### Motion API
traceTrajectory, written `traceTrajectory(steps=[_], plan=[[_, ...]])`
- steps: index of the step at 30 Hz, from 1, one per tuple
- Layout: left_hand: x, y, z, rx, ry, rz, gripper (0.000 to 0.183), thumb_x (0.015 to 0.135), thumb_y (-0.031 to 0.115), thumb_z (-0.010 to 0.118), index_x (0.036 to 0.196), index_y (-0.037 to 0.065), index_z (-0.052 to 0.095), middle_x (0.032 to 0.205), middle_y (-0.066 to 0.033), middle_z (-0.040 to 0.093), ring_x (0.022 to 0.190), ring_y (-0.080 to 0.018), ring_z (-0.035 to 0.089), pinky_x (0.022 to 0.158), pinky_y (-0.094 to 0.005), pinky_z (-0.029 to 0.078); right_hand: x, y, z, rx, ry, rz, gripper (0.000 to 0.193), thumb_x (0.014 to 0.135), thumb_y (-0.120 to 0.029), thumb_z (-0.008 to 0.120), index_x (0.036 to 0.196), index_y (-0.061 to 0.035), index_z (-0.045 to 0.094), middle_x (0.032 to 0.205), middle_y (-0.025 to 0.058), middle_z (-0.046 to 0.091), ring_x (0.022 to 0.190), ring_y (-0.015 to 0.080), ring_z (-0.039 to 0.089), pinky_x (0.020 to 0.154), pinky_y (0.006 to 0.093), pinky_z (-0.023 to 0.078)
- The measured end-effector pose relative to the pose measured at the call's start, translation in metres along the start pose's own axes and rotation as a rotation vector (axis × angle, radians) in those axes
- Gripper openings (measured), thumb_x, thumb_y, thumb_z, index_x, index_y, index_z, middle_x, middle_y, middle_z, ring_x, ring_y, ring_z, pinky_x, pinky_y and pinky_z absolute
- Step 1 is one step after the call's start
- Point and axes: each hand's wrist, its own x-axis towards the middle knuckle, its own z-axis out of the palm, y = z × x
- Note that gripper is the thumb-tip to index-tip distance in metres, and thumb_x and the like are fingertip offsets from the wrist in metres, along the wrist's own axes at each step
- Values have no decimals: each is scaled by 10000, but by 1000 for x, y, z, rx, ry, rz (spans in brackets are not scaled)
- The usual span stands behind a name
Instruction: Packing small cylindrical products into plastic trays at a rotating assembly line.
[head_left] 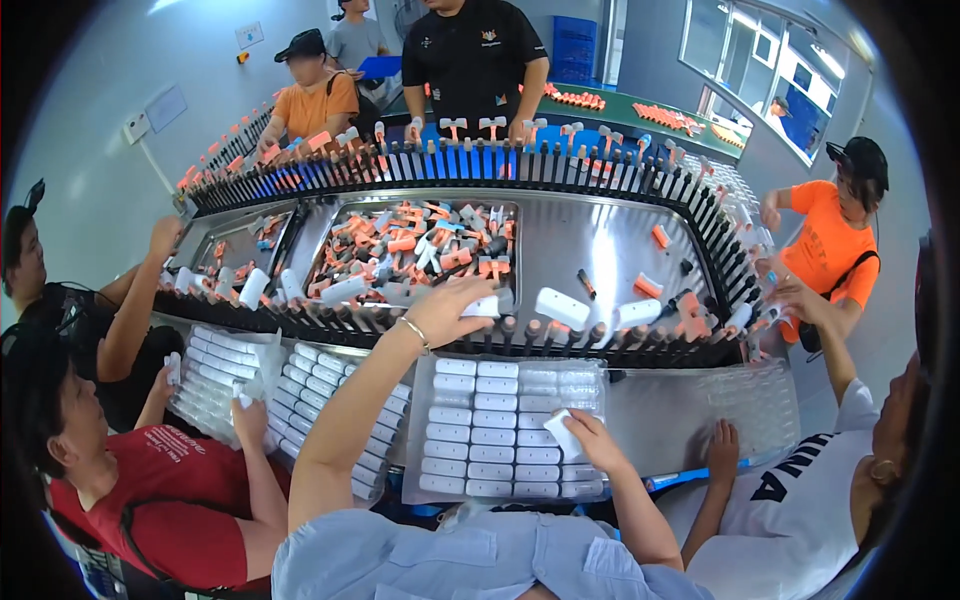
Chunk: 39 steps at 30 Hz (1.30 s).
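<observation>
My left hand (452, 308), with a bracelet at the wrist, reaches out over the near row of upright black pegs. Its fingers are closed on a white oblong plastic casing (484, 307) at the line of pegs; whether the casing sits on a peg is hidden. In my right hand (593, 443) is another white plastic casing (562, 432), tilted, above the right part of a clear plastic tray (613, 400). Rows of similar white casings (447, 417) fill much of this tray, which lies in front of me.
A ring of black pegs (545, 165) carrying orange, grey and white parts surrounds a metal table. A shallow bin (513, 225) inside it holds a heap of orange and grey parts (400, 245). Co-workers stand or sit close on both sides. Another filled tray (335, 395) lies left.
</observation>
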Motion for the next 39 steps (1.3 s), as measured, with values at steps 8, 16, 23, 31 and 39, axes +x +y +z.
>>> traceTrajectory(steps=[8, 16, 23, 31, 39], plan=[[4, -18, -11, 398, -202, -846, 481, 815, 440, 531, 1005, -1, 521, 923, -222, 624, 848, -358, 623, 737, -444, 499, -10, -44, -1, 515, 62, 195, 345, 893, -227, 519, 1156, -4, 512, 731, 23, 547, 593, 109, 520, 505, 246, 430], [-66, -38, -33, 678, 544, -579, 472, 800, 249, 620, 1150, -13, 442, 1055, -231, 536, 964, -397, 525, 835, -476, 416, 40, -149, -25, 11, 656, -200, 309, 852, -61, 533, 1140, -9, 433, 842, 88, 583, 697, 119, 591, 520, 237, 478], [-136, 31, 64, -56, 366, -220, 175, 698, 11, 619, 866, 38, 581, 917, -135, 558, 872, -306, 557, 774, -391, 461, 157, -166, 46, -833, 490, -48, 345, 777, -173, 559, 1048, 17, 463, 819, 271, 607, 818, 414, 604, 714, 437, 490], [-133, -11, 104, 105, 13, -168, 201, 722, 73, 544, 916, 40, 588, 940, -100, 564, 912, -277, 526, 802, -382, 442, 167, -144, 125, -797, 628, -800, 631, 766, -134, 609, 1281, 73, 309, 1192, 293, 424, 1072, 451, 433, 948, 434, 361], [-101, -12, 100, 244, -388, -287, 251, 737, 253, 647, 887, 53, 628, 966, -88, 539, 976, -256, 517, 817, -399, 406, 121, -16, 102, -927, 360, -468, 152, 708, -68, 616, 854, -27, 605, 886, 161, 560, 878, 315, 548, 762, 405, 469]])
